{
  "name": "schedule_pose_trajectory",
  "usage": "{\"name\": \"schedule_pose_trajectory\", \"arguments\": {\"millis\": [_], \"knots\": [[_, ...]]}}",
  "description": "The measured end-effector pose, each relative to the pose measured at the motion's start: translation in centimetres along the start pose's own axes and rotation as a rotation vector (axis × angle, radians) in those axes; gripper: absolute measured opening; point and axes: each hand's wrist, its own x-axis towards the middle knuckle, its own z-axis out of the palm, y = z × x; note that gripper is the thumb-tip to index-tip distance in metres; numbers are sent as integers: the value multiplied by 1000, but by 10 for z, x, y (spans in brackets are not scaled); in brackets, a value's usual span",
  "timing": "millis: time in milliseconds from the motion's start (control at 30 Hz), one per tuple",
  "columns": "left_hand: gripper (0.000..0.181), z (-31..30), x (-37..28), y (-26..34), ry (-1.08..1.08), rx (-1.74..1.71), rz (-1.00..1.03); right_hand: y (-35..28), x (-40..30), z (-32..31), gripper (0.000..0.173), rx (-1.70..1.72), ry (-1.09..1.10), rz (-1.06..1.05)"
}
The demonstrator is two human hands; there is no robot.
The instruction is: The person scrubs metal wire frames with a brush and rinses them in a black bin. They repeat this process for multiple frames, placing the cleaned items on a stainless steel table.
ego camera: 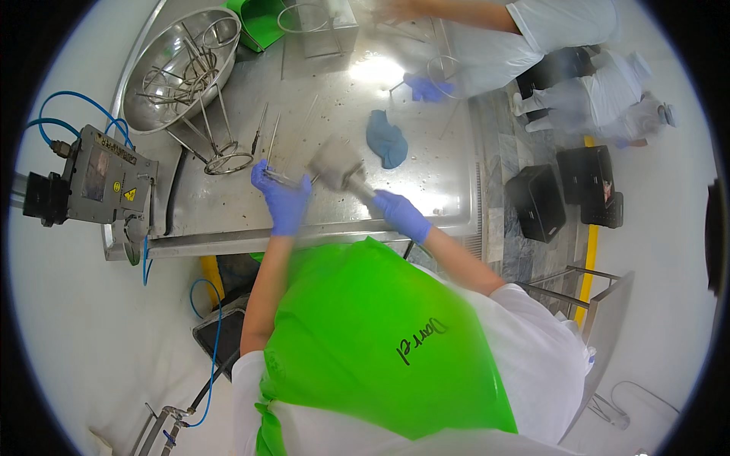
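My left hand [283, 196], in a blue-violet glove, grips a metal wire ring piece [281, 178] at the table's near side. Thin rods [274, 139] rise from about the hand; whether they belong to that piece, I cannot tell. In my right glove [402, 215] is the handle of a mallet-like tool [336, 161]. Its broad grey head is blurred and lies just right of the left hand, over the table. Beyond the tool, a crumpled blue cloth or glove [386, 139] rests on the metal table [219, 208]. Another ring with legs [229, 162] stands to the left.
A steel bowl [134, 108] at the back left holds several wire ring pieces. Beside it is a green plastic scoop or bin [262, 25]. A machine [105, 174] with blue hoses borders the left side. Across the table, a co-worker's gloved hand [428, 88] holds another ring.
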Motion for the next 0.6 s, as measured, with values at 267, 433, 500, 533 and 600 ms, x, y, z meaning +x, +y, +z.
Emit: {"name": "schedule_pose_trajectory", "arguments": {"millis": [267,433,500,533,600], "knots": [[87,-1,2,-2,42,-36,77,-5,-7,-4,38,80,192,92],[89,-3,-1,-14,28,-104,39,-13,-23,9,38,-166,142,-12],[92,-3,-5,-22,41,-25,118,33,-3,8,37,16,264,24],[93,-5,-6,-24,49,5,148,42,4,1,37,56,248,65],[92,-15,-6,-26,125,15,160,38,8,-4,36,156,229,66]]}}
